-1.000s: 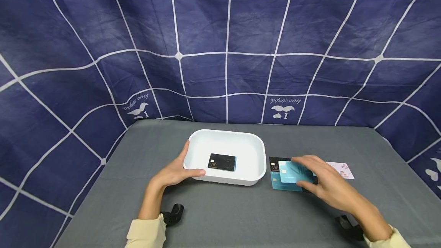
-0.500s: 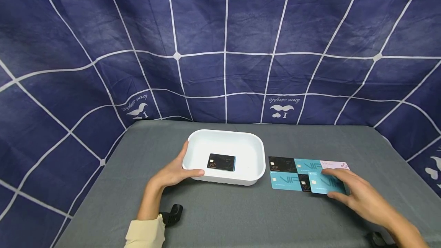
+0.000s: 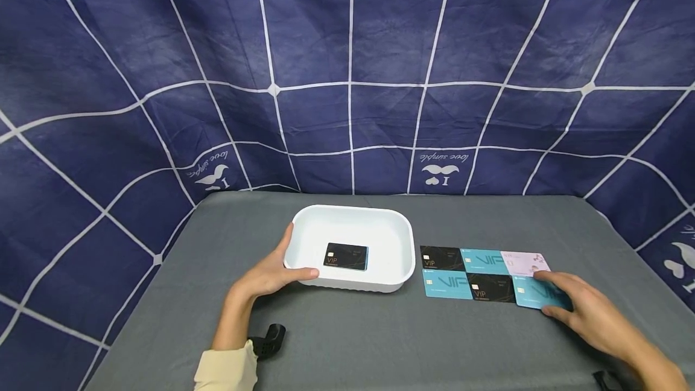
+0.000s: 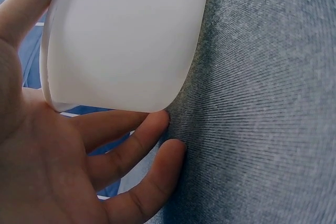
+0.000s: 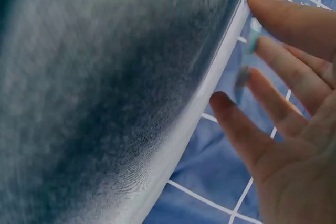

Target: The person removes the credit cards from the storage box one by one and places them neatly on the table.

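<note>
1. The head view shows the inside of the white tray [image 3: 347,286], with a black card [image 3: 345,256] flat on its floor, a blue edge showing at its right side. The left wrist view gives only the tray's outer wall, with fingers at its lower edge near the cloth.
2. The left hand [image 3: 266,276] is clamped on the tray's left end, thumb over the near rim.
3. The right hand [image 3: 592,306] pinches the lower right blue card [image 3: 532,293] by its right end. The right wrist view shows the card edge-on and blurred; whether it lies fully flat cannot be told.
4. That card is at the right hand's fingertips and well apart from the left hand. It adjoins the lower black card [image 3: 491,288], with the lower left blue card [image 3: 447,284] beyond.
5. Back row, left to right: upper black card [image 3: 442,258], upper blue card [image 3: 484,262], pink card [image 3: 520,263].
6. A narrow strip of grey cloth [image 3: 380,343] separates tray from cards; a broad stretch lies in front of both, and the blue backdrop [image 3: 380,119] rises at the rear edge.
</note>
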The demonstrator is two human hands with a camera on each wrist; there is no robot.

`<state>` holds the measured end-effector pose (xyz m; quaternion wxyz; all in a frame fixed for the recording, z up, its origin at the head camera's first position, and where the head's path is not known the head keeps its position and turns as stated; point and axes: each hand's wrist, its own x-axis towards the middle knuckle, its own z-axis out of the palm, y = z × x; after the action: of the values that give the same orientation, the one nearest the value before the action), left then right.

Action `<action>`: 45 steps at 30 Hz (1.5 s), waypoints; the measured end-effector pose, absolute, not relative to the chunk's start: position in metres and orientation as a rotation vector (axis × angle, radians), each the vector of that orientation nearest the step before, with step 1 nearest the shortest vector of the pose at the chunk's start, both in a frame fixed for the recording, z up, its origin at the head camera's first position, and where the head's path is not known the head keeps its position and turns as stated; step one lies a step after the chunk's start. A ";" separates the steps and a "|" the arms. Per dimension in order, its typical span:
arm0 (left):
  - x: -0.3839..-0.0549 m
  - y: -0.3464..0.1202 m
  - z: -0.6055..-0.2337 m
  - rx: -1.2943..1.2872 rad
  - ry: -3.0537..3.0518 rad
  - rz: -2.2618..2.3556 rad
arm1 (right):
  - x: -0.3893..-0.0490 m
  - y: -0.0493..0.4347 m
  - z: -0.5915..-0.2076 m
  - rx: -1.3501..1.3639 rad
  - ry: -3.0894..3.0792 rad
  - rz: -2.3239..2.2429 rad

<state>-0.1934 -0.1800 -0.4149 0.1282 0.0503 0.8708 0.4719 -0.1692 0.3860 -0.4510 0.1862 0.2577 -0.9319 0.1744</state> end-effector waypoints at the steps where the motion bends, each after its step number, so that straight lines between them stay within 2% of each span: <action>1: -0.193 -0.180 -0.415 0.147 2.533 1.372 | -0.170 0.388 -0.452 0.724 -2.633 0.486; 26: -0.194 -0.181 -0.415 0.163 2.493 1.437 | -0.175 0.396 -0.455 0.639 -2.819 0.621; 45: -0.194 -0.180 -0.415 0.155 2.507 1.414 | -0.175 0.397 -0.457 0.616 -2.742 0.532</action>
<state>-0.1940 -0.1797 -0.4151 0.1293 0.0533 0.8625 0.4863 -0.1749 0.3969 -0.4570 0.1404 0.2132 -0.9492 0.1843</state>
